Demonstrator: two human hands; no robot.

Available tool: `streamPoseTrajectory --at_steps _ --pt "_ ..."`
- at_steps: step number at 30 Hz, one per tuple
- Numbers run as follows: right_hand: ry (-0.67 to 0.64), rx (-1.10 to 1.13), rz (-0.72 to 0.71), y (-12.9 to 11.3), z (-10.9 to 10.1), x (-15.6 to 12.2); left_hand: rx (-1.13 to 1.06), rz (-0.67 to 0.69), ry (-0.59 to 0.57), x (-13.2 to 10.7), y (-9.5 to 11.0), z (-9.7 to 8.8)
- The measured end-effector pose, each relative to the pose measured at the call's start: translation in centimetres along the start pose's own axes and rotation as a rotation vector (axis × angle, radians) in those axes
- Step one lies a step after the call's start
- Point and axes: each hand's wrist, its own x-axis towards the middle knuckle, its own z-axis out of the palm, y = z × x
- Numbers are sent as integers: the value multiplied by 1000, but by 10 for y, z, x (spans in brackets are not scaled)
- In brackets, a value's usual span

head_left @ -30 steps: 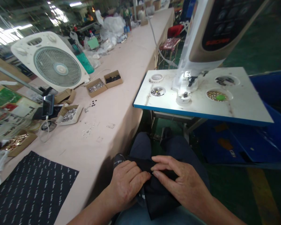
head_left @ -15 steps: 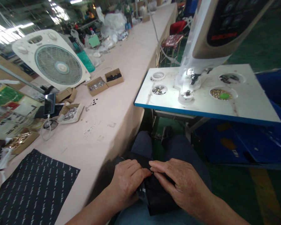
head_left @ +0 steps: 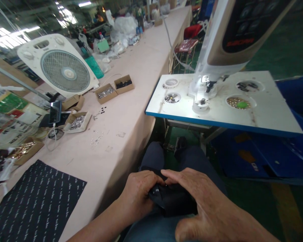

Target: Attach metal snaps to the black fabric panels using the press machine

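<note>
A folded piece of black cloth (head_left: 178, 200) with small white lettering lies across my lap. My left hand (head_left: 138, 190) is closed on its left side, thumb stretched along the top toward a tiny shiny spot on the cloth. Over the right side, my right hand (head_left: 204, 198) is spread, its thumb well apart from the fingers. Those fingertips meet the cloth close to my left thumb, and some of them are hidden behind the hand. What the shiny spot is, I cannot make out.
Ahead stands a machine (head_left: 229, 37) on a white, blue-edged table (head_left: 176, 109) with parts in round wells. To the left, a long table (head_left: 126, 111) carries a box fan (head_left: 65, 72), a phone (head_left: 55, 112), small boxes of metal parts (head_left: 77, 122) and a printed black sheet (head_left: 37, 201).
My right thumb has come off the cloth and swung down and away from the fingers. The cloth's lower edge has shifted upward, and its lettering has turned.
</note>
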Motion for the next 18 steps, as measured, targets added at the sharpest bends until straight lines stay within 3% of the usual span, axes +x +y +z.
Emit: streamPoseTrajectory --at_steps 8,13,18 --pt "63 -77 115 4 29 8 -42 -280 -58 10 7 -1" --pt "-18 126 258 11 20 14 -143 -428 -171 16 8 -6" --pt "-74 388 374 10 8 26 -422 -541 -290 22 3 -10"
